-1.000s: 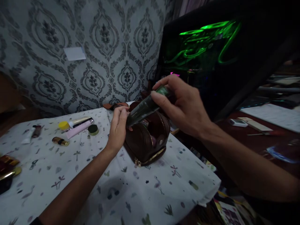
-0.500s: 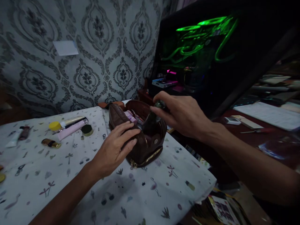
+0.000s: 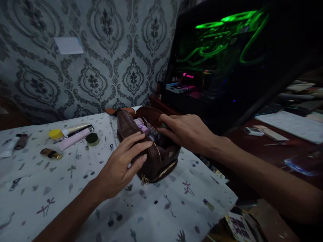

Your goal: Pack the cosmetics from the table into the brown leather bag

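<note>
- Brown leather bag with gold-toned zippers: upright on the tabletop, its main opening gaping.
- Dark green, glossy bottle: in the bag's opening, mostly hidden by the right hand at its top.

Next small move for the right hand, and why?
Probably loosen the right hand and lift it clear: it's at the mouth of the open brown bag, over a mostly hidden greenish item that seems to sit inside, while the left hand rests on the bag.
</note>
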Demonstrator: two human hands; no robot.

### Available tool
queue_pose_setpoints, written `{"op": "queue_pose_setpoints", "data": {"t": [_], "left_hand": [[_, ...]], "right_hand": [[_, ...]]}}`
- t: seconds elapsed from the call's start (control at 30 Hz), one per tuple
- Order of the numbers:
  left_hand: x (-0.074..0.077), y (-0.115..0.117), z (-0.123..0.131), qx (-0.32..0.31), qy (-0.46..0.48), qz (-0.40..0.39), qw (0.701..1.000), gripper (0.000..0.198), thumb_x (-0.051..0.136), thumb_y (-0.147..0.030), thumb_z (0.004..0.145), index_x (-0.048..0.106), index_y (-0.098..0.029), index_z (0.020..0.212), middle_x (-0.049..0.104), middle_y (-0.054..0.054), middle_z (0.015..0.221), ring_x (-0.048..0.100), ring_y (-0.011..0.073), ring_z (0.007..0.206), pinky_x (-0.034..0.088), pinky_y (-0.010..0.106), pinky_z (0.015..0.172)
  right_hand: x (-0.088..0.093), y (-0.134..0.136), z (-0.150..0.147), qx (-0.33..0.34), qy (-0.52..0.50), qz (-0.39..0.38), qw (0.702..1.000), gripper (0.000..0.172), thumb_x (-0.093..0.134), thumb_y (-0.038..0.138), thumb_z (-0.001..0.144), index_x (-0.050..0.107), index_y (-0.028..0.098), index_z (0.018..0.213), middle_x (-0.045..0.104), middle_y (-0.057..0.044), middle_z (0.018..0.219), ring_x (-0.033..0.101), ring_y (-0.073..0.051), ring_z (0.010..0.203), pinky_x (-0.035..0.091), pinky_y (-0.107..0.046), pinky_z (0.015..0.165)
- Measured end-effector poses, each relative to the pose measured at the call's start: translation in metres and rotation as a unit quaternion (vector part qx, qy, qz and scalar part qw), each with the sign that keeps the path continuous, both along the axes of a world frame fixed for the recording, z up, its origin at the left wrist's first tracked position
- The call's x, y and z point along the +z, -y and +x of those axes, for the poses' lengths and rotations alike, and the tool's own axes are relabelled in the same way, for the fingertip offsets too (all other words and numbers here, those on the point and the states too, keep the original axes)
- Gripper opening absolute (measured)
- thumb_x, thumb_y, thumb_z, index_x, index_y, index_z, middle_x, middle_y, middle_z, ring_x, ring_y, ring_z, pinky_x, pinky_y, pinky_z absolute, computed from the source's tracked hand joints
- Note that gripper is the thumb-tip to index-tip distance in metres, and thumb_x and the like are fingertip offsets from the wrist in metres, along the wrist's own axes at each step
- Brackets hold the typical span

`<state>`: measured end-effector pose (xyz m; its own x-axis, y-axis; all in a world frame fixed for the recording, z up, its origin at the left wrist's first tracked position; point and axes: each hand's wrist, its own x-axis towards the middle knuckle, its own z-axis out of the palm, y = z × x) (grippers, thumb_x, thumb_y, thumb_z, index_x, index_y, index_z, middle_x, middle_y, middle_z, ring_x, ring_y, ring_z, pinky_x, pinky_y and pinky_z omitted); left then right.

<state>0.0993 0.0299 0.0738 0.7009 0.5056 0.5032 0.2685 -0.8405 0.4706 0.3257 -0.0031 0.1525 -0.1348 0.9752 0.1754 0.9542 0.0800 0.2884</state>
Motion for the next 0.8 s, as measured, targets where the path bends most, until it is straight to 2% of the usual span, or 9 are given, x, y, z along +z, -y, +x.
{"op": "queue_pose_setpoints", "data": {"t": [0.23,0.37,0.5,0.67,0.8], "left_hand": [[-0.001,-0.001,0.000,-0.009,0.008,0.014,1.000,0.035,0.043,-0.029,0.104,0.052,-0.033,0.138,0.049,0.004,0.151,0.040,0.0231,0.145,0.044,0.044,0.115],[0.000,0.001,0.001,-0.004,0.003,0.013,1.000,0.035,0.042,-0.030,0.104,0.053,-0.031,0.137,0.049,0.006,0.151,0.040,0.0243,0.145,0.044,0.045,0.115],[0.001,0.001,0.001,-0.002,0.000,0.014,1.000,0.036,0.042,-0.030,0.104,0.053,-0.031,0.138,0.048,0.006,0.151,0.041,0.0245,0.145,0.043,0.044,0.116],[0.002,0.001,0.001,-0.007,-0.007,0.022,1.000,0.041,0.040,-0.029,0.104,0.047,-0.034,0.144,0.048,0.005,0.152,0.042,0.0247,0.144,0.045,0.044,0.115],[0.000,0.001,0.000,-0.003,-0.017,0.014,1.000,0.042,0.039,-0.031,0.104,0.045,-0.036,0.146,0.045,0.004,0.154,0.040,0.0244,0.145,0.045,0.044,0.115]], "right_hand": [[-0.006,-0.004,0.004,-0.026,-0.005,-0.011,1.000,0.029,0.046,0.044,0.101,0.062,0.022,0.111,0.073,-0.007,0.102,0.068,-0.021,0.086,0.023,-0.029,0.055],[-0.007,-0.007,0.005,-0.022,0.003,0.000,1.000,0.034,0.048,0.046,0.100,0.063,0.025,0.122,0.073,-0.008,0.107,0.070,-0.022,0.086,0.028,-0.028,0.055],[-0.009,-0.006,0.010,-0.003,-0.013,0.025,1.000,0.038,0.053,0.046,0.097,0.062,0.028,0.130,0.072,-0.007,0.103,0.070,-0.023,0.082,0.035,-0.029,0.055],[-0.018,-0.001,0.027,0.010,-0.133,0.129,0.983,0.066,0.063,0.050,0.090,0.043,0.025,0.148,0.067,-0.009,0.112,0.067,-0.024,0.088,0.050,-0.033,0.067],[-0.027,-0.005,0.042,0.028,-0.271,0.132,0.953,0.076,0.068,0.050,0.084,0.040,0.021,0.148,0.061,-0.010,0.113,0.064,-0.021,0.088,0.054,-0.035,0.075]]}}
